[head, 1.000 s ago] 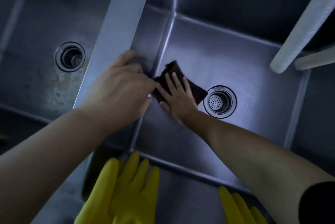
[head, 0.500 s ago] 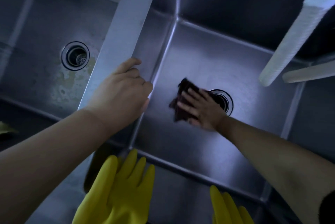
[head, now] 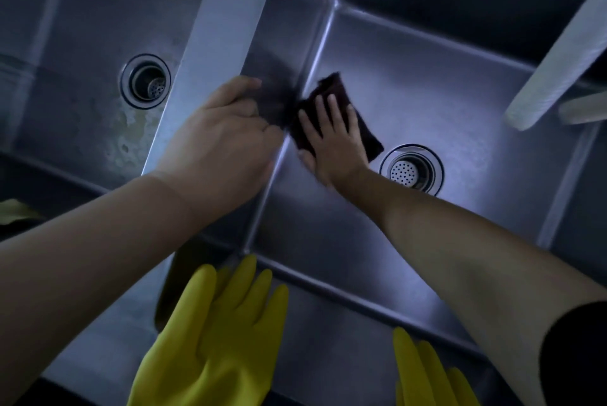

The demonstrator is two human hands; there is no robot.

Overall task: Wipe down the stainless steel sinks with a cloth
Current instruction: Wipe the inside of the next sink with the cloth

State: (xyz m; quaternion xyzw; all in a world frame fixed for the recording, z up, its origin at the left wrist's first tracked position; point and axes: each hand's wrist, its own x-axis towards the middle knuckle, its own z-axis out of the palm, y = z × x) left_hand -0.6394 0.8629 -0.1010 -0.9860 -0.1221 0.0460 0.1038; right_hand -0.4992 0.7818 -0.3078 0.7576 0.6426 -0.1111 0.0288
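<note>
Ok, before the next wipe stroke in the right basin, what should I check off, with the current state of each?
1. Right hand flat on dark cloth: ok.
2. Cloth against the right basin floor, by the divider wall: ok.
3. Left hand braced on the divider: ok.
4. Right drain strainer uncovered by cloth: ok.
5. Left basin free of residue: not ok, stains near its drain.
6. Cloth wet enough: cannot tell.
</note>
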